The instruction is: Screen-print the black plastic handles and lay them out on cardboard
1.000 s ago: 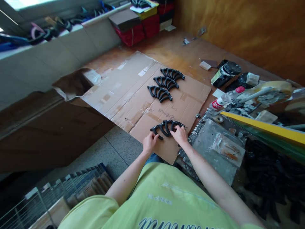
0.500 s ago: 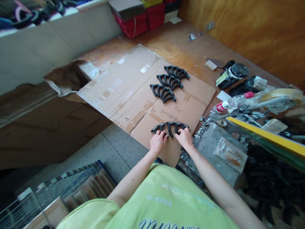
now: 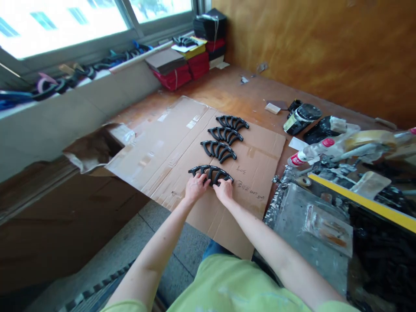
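Several black curved pieces lie side by side in a fan-shaped row [image 3: 211,170] on the flattened cardboard [image 3: 195,216]. My left hand [image 3: 196,187] is closed on the lower ends of pieces at the row's left part. At the right part, my right hand [image 3: 224,190] has its fingers closed on the ends of other pieces. Beyond this row are three similar fans of black pieces: a near one [image 3: 219,151], a middle one [image 3: 225,134] and a far one [image 3: 232,122].
On the right stand a black jar [image 3: 303,118], a clear bottle with a red cap [image 3: 310,152] and a grey board [image 3: 292,225] beside a yellow edge. Red and black stacks [image 3: 175,76] sit at the back by the window sill.
The held row has moved up the cardboard, nearer the three fans, and its pieces are closer together. The view has tilted up, showing the window.
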A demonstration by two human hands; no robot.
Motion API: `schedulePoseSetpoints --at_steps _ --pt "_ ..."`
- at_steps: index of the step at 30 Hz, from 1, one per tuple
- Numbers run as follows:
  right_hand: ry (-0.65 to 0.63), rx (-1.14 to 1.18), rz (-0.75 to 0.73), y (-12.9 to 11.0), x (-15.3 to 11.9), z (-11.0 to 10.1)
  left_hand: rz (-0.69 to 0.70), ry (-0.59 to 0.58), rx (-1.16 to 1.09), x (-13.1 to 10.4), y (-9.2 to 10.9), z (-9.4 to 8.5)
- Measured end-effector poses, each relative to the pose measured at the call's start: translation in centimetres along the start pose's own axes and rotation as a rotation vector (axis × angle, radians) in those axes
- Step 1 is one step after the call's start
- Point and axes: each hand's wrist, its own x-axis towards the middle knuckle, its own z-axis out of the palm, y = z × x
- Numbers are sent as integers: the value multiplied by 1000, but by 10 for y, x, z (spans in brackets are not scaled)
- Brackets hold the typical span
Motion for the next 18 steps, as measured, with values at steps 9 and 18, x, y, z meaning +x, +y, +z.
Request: schedulePoseSetpoints --at_steps 9,18 --pt "-42 -4 -19 -34 39 2 79 -33 122 54 -42 -2" --pt "-76 204 -371 34 -9 -72 33 -21 208 28 -39 -7"
